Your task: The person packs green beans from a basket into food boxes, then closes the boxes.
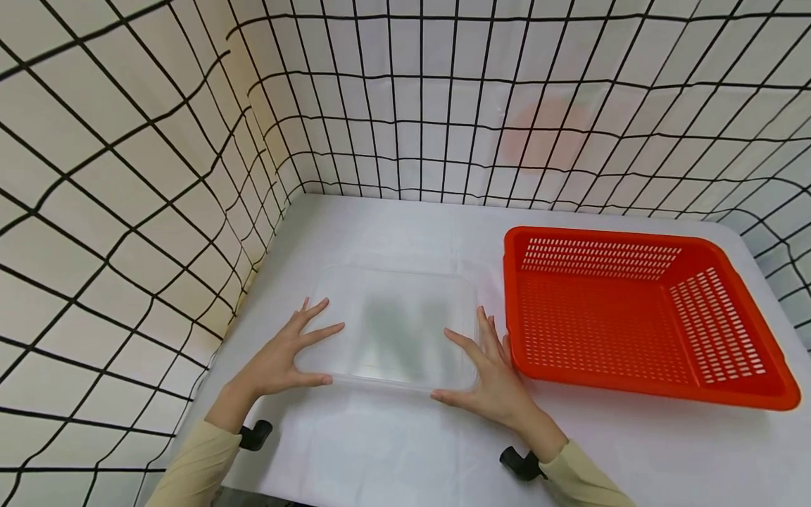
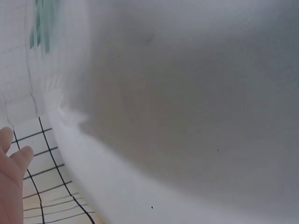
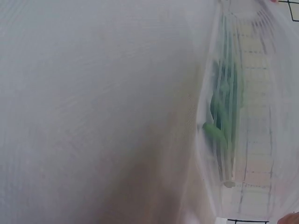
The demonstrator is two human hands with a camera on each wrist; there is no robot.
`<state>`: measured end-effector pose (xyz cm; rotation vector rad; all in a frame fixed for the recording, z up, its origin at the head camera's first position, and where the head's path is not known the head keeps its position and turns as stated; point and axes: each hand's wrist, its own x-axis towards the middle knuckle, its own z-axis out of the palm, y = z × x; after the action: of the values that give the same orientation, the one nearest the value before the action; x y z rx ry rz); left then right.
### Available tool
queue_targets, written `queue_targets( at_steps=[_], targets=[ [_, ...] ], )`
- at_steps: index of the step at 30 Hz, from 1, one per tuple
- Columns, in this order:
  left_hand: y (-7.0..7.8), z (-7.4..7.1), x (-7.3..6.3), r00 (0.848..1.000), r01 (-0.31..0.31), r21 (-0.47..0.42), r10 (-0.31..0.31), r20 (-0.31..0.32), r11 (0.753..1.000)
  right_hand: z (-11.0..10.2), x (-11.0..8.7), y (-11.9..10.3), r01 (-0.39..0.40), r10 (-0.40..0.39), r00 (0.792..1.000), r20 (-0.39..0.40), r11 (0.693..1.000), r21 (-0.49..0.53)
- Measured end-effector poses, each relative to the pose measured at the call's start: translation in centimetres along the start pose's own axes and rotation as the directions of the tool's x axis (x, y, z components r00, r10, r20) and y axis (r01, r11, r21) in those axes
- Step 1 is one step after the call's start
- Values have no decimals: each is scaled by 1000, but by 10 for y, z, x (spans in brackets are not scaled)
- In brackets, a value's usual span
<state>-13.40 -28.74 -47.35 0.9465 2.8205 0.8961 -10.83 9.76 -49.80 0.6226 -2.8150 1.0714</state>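
Note:
A clear, frosted plastic box with a lid (image 1: 405, 331) lies in front of me, its long side facing me. Blurred green contents (image 3: 222, 114), seen through its side in the right wrist view, look long and thin; their kind cannot be made out. At the box's left end is my left hand (image 1: 281, 355), fingers spread over the lid's edge and thumb by the near rim. My right hand (image 1: 491, 377) is spread likewise at the right end, thumb near the front corner. Both hands hold nothing in a curled grip; how firmly they touch the box is unclear.
A red plastic basket (image 1: 697, 391) with slotted walls stands right of the box, close to my right fingers. The white-covered table (image 1: 380, 443) has black wire mesh (image 1: 421, 123) along its back and sides.

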Motion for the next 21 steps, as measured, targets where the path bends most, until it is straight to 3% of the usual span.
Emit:
queue_targets(
  at_steps=[9,13,18,21],
  targets=[
    [-8,-5,3,1000,-26,64,26,12,998,4,3,-7,-70,70,997,17,997,25],
    [-9,-5,-2,999,-27,144,23,27,989,9,-6,-12,-89,88,995,50,996,10],
    [6,-10,-14,1000,-13,326,8,17,945,2,-30,-19,-6,8,991,134,1000,-20],
    [19,-17,-15,999,-44,421,52,-6,906,-15,-42,-26,64,-48,972,231,996,-64]
  ],
)
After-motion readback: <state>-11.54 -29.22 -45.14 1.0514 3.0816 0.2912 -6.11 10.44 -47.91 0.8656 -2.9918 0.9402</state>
